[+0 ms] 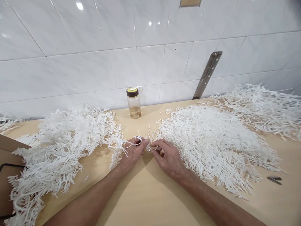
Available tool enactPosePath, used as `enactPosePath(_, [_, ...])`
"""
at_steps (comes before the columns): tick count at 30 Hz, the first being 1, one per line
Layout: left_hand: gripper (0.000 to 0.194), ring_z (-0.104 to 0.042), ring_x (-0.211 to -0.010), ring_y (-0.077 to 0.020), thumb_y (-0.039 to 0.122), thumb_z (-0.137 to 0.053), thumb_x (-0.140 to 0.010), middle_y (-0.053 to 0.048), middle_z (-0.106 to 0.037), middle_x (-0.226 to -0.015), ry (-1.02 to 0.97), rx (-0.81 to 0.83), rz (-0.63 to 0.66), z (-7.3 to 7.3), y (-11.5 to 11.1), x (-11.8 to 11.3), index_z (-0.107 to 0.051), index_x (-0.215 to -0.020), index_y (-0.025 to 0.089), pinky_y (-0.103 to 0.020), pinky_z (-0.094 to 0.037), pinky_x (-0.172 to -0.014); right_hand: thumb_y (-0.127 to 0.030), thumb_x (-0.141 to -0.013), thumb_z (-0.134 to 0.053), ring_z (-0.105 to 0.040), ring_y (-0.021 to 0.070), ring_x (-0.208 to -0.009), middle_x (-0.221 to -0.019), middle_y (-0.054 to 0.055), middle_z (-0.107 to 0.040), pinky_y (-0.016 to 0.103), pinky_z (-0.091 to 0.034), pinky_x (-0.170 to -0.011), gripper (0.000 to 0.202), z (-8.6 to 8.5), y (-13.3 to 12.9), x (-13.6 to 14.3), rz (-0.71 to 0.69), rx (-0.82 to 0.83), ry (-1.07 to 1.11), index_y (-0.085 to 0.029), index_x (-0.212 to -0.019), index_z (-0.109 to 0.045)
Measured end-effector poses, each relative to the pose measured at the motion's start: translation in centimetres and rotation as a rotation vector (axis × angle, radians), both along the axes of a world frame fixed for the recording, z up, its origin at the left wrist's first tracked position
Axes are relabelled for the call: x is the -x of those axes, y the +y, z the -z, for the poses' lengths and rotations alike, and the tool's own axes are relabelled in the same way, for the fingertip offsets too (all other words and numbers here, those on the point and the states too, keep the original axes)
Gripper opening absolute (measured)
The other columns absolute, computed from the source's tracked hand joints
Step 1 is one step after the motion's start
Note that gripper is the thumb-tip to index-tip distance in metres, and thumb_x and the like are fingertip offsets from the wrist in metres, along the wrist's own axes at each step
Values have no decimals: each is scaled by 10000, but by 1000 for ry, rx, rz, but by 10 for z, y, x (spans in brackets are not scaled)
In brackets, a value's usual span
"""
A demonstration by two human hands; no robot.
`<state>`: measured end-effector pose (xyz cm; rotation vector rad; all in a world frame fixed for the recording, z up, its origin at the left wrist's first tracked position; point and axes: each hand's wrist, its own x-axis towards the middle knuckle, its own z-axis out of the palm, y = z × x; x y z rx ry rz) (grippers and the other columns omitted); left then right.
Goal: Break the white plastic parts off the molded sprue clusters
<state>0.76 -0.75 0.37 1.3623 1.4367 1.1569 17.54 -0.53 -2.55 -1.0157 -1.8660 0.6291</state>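
Note:
Between the thumb and fingers of my left hand (pixel 134 153) is a thin white branched strand (pixel 122 145), plastic-looking, its arms sticking out to the left over the hand. My right hand (pixel 168 158) is just to the right, thumb and index finger curled to a pinch near the tip of my left thumb. What those fingertips hold, if anything, is too small to make out. Close by on the right lies a wide heap of short thin white pieces (pixel 211 144). To the left spreads a looser pile of white branched strands (pixel 70 138).
A clear bottle (pixel 134 105) with a yellow and dark lid and some liquid stands near the tiled wall. More white strands (pixel 263 108) lie at the back right. A small dark metal tool (pixel 274 180) rests on the right. At the left edge is a brown box (pixel 9 147).

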Motion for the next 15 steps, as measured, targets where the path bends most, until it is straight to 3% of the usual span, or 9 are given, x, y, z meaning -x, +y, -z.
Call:
enactPosePath(8, [342, -468, -500, -119, 499, -671, -777, 34, -513, -495, 10, 18, -26, -1, 1, -5, -637, -688, 171, -257, -369, -544, -128, -887, -527, -588, 136, -704, -931, 48, -611, 260, -513, -617, 122, -2, 1, 5, -44, -85, -26, -215, -934, -598])
enactPosePath(15, [387, -466, -464, -117, 543, -678, -749, 37, -497, -450, 7, 63, -9, -6, 1, -5, -627, -654, 171, -256, -371, -530, -194, -931, -520, -585, 145, -708, -894, 44, -605, 271, -518, -627, 75, -4, 0, 5, -72, -102, -25, -217, -898, -583])
